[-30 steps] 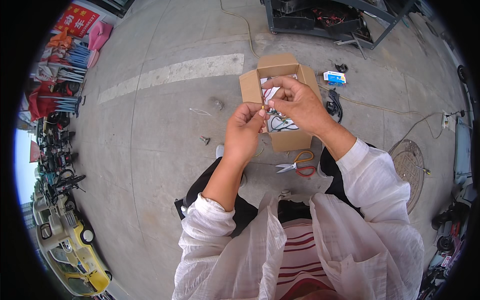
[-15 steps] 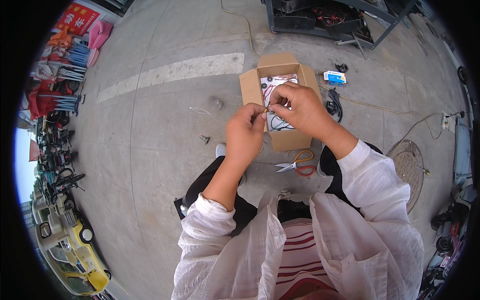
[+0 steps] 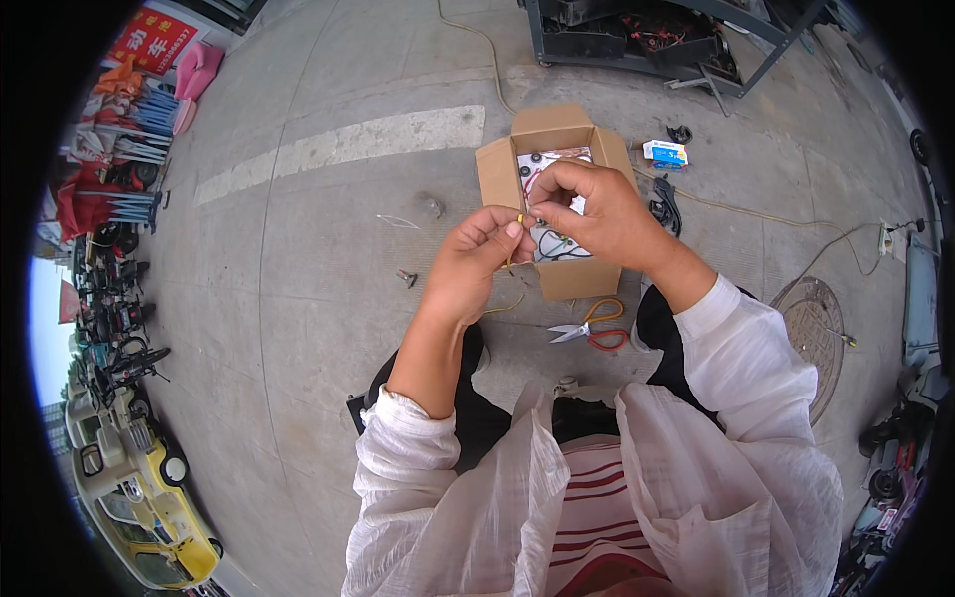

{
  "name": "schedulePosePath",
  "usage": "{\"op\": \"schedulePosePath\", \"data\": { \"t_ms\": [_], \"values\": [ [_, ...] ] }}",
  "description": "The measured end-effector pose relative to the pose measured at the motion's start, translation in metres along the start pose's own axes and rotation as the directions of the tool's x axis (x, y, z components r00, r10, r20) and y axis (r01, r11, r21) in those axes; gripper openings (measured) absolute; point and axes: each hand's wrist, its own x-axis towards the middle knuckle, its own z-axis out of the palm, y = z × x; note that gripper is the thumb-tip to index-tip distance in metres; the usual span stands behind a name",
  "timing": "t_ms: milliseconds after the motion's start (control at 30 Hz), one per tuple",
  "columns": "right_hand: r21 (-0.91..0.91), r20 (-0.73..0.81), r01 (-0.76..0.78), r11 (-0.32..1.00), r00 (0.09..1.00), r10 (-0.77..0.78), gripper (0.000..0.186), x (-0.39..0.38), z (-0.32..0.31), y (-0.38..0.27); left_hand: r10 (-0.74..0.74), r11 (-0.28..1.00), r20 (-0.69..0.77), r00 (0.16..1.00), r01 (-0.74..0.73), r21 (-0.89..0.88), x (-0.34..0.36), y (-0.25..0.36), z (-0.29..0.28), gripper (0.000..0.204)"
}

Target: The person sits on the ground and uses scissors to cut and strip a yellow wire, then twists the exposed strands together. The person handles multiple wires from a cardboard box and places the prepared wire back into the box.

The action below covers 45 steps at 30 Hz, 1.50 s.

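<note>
Above the open cardboard box (image 3: pixel 555 121), both my hands are close together at fingertip level. My left hand (image 3: pixel 468 261) is closed, pinching a small yellow piece (image 3: pixel 520 218) between thumb and fingers. A thin yellow wire (image 3: pixel 508 304) hangs below that hand. My right hand (image 3: pixel 607 219) is also closed in a pinch right beside it, at a tiny dark piece too small to name. Inside the box, partly covered by my right hand, lie a white sheet, red and dark wires and small round black parts. Scissors (image 3: pixel 601 338) with orange and red handles lie on the ground near my feet.
Right of the box are a blue and white carton (image 3: pixel 666 154) and a black cable (image 3: pixel 668 206). A metal rack (image 3: pixel 597 47) stands beyond. A small metal part (image 3: pixel 407 278) lies to the left. A manhole cover (image 3: pixel 809 318) is at right, a yellow vehicle (image 3: pixel 164 517) at far left.
My left hand has turned and shifted slightly left and down, showing more of the yellow piece. The hanging yellow wire shows more plainly below it. My right hand has hardly moved.
</note>
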Motion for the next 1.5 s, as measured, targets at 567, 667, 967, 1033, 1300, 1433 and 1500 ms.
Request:
{"op": "schedulePosePath", "data": {
  "t_ms": [567,667,967,1033,1300,1433,1500],
  "values": [
    [-0.448,-0.024,0.202,0.871,0.971,-0.238,0.011,-0.002,0.006,0.005,-0.128,0.992,-0.038,0.991,0.127,-0.012,0.002,0.002,0.004,0.017],
    [-0.476,-0.101,0.134,0.869,0.973,-0.205,0.011,-0.002,0.004,0.006,-0.112,0.993,-0.059,0.992,0.110,-0.032,0.002,0.003,0.005,0.018],
    [-0.455,-0.163,0.273,0.848,0.910,-0.381,0.015,-0.003,0.016,0.002,-0.087,0.996,-0.091,0.992,0.084,-0.033,0.001,0.004,0.005,0.017],
    [-0.449,-0.139,0.254,0.856,0.927,-0.348,0.015,-0.003,0.020,0.005,-0.086,0.996,-0.089,0.992,0.085,-0.015,0.001,0.004,0.006,0.017],
    [-0.426,-0.061,0.194,0.884,0.968,-0.242,0.010,-0.003,0.020,0.004,-0.089,0.995,-0.089,0.992,0.093,0.041,0.002,0.001,0.007,0.016],
    [-0.467,-0.088,0.177,0.866,0.966,-0.245,0.009,-0.004,0.019,0.007,-0.138,0.983,-0.059,0.989,0.144,0.111,0.003,-0.002,0.002,0.015],
    [-0.483,-0.093,0.158,0.861,0.969,-0.230,0.009,-0.004,0.019,0.008,-0.177,0.979,-0.045,0.983,0.180,0.098,0.002,0.000,0.002,0.014]
  ]
}}
